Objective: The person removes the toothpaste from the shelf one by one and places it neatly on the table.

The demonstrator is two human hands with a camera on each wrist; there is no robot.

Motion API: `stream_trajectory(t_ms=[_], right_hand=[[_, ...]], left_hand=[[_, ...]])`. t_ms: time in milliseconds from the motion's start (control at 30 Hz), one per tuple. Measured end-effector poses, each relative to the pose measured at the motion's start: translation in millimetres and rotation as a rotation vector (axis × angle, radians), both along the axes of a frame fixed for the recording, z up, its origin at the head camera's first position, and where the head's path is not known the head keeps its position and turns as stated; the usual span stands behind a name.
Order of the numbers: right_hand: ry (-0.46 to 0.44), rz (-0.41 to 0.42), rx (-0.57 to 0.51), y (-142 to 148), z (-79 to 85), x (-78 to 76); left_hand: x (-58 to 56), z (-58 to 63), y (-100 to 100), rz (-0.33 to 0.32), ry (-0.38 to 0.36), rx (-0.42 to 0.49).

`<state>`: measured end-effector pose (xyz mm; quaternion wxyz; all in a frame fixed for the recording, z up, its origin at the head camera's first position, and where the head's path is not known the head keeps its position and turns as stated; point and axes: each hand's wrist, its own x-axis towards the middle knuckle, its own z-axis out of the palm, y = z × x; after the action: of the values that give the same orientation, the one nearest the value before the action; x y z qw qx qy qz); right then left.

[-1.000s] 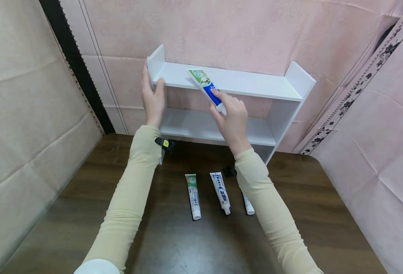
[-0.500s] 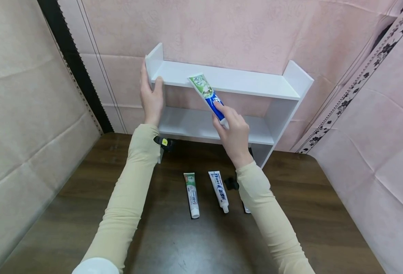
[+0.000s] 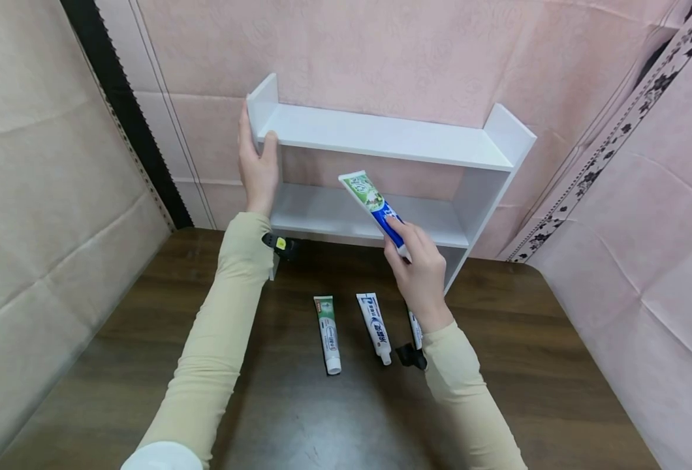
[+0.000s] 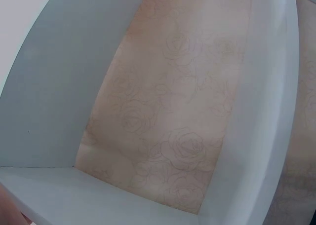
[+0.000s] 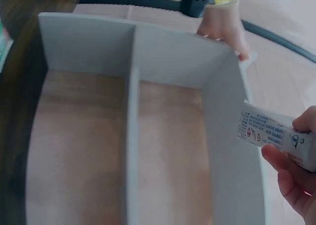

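My right hand point(image 3: 419, 274) pinches the cap end of a green, white and blue toothpaste tube point(image 3: 369, 199). The tube slants up to the left, in front of the white two-tier shelf point(image 3: 375, 134) in the head view. In the right wrist view the printed back of the tube point(image 5: 269, 131) shows between thumb and fingers. My left hand point(image 3: 259, 166) grips the shelf's left side panel, thumb at the front. On the table below lie a green-and-white toothpaste tube point(image 3: 328, 336) and a blue-and-white one point(image 3: 374, 328). Another tube point(image 3: 415, 328) is mostly hidden by my right wrist.
The shelf stands at the back of a dark wooden table point(image 3: 299, 411), against a pink patterned cloth point(image 3: 381, 52). Cloth also hangs at the left and right sides. Both wrists wear black camera mounts point(image 3: 280, 244).
My right hand has drawn the toothpaste tube down and to the right, away from the upper shelf board. The left hand keeps its grip on the side panel.
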<state>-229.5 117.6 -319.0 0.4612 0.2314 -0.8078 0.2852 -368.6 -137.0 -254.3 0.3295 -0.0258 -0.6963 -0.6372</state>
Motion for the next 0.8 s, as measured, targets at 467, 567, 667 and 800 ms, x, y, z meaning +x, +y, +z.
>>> stream_trajectory(t_ms=[467,567,667,800], right_hand=[[-0.148,-0.076,-0.064,53.4,-50.0,25.0],[-0.171,-0.133,-0.052,68.5,-58.5,28.5],[-0.199,-0.207,-0.02,84.5,-66.8,32.5],[-0.271,-0.31,0.036,105.4,-81.0,39.8]], left_hand=[[2.6,-1.1,-2.2,0.0,-0.005,0.023],[3.0,-1.3,-3.0,-0.007,-0.002,0.016],[1.8,-1.3,-2.4,-0.019,0.002,0.015],[-0.1,-2.6,-0.1,-0.03,-0.005,0.016]])
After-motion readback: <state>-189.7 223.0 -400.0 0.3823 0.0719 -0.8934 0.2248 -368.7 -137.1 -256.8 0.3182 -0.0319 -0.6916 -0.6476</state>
